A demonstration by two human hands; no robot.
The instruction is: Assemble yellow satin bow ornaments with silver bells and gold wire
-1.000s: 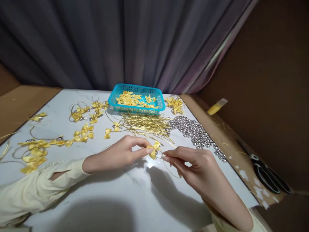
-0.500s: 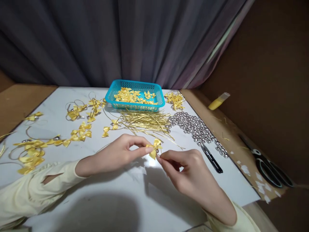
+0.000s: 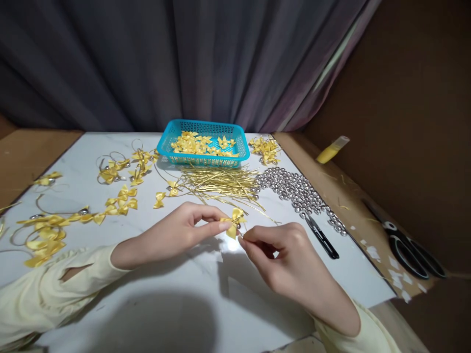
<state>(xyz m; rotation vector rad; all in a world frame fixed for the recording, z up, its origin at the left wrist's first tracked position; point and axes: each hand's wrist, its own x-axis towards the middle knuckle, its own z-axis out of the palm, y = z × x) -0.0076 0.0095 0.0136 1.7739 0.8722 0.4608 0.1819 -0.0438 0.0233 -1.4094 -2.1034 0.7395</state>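
Between the thumb and forefinger of my left hand (image 3: 180, 228) is a yellow satin ribbon bow (image 3: 235, 222), held above the white board. A small silver bead (image 3: 238, 226) shows at the bow's lower right, partly covered by a ribbon loop. Just right of the bow, my right hand (image 3: 285, 252) pinches a thin gold cord (image 3: 240, 234) that runs to the bow; most of it is hidden by the fingers. Behind the hands lies a pile of gold cords (image 3: 221, 182). A heap of silver beads (image 3: 294, 189) spreads to the right of it.
A blue basket (image 3: 239, 158) at the back holds yellow bows. Black thread snips (image 3: 322, 237) lie right of my right hand. Large scissors (image 3: 408, 252) and paper scraps rest at the far right. Finished-looking bows with cords (image 3: 47, 235) are scattered at the left.
The bow has tilted slightly in my left fingers, and my right fingertips sit a little farther from it along the cord. The whole view has shifted slightly.
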